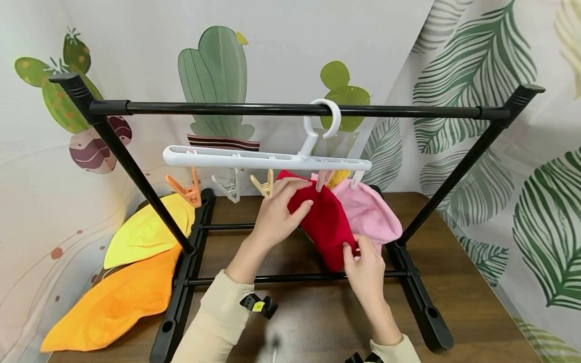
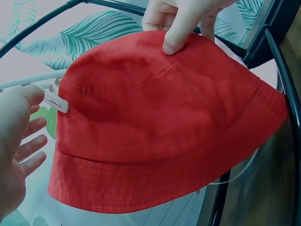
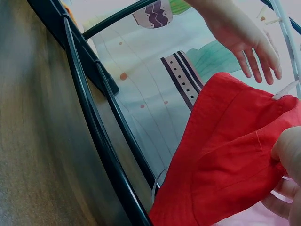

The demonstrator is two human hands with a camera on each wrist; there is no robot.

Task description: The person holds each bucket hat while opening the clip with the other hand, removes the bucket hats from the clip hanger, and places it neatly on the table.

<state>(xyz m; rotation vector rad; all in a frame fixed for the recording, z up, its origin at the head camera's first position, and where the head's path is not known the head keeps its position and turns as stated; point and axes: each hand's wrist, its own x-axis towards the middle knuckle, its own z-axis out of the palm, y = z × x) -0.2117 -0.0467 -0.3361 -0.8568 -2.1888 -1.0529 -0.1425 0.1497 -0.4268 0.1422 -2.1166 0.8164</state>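
A red bucket hat (image 1: 324,222) hangs sideways under a white hanger (image 1: 254,160), its edge caught in a pale pink clip (image 1: 324,179). My right hand (image 1: 365,267) pinches the hat's crown between thumb and fingers, as the left wrist view also shows. Beside the clip is my left hand (image 2: 19,146), its fingers spread and loosely bent, holding nothing; whether the thumb touches the clip I cannot tell. Behind the red hat a pink hat (image 1: 367,212) hangs from a yellow clip (image 1: 338,178) and a white clip (image 1: 357,179).
The hanger hooks over the top bar of a black rack (image 1: 227,109) on a wooden table (image 1: 308,317). An orange clip (image 1: 186,189), a grey clip (image 1: 229,186) and a cream clip (image 1: 265,184) dangle unused. Yellow (image 1: 150,232) and orange (image 1: 118,300) hats lie at the left.
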